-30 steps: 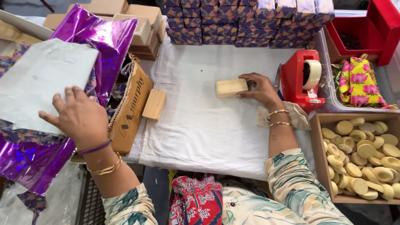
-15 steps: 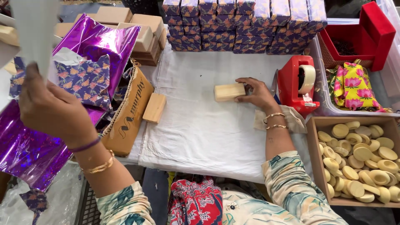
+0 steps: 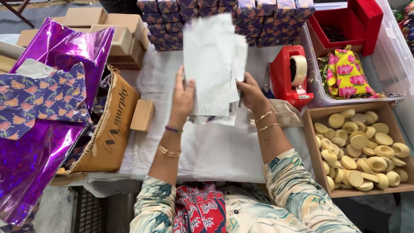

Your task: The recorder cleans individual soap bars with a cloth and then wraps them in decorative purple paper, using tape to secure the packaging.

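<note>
Both hands, left hand (image 3: 183, 96) and right hand (image 3: 250, 92), pinch the thin white paper sheets (image 3: 211, 64) by their side edges above the worktop (image 3: 215, 151); light, floppy, easily creased.

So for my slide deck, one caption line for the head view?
Both hands, left hand and right hand, hold white paper sheets above a cloth-covered table.

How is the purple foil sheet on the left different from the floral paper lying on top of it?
The purple foil sheet is plain, glossy and mirror-like, and crinkled; the floral paper is matte, dark blue with small orange flowers. The foil is the larger, showing both above and below the floral paper, which lies across its middle. Both are loose wrapping sheets, spread left of the cardboard box, away from both hands.
</note>
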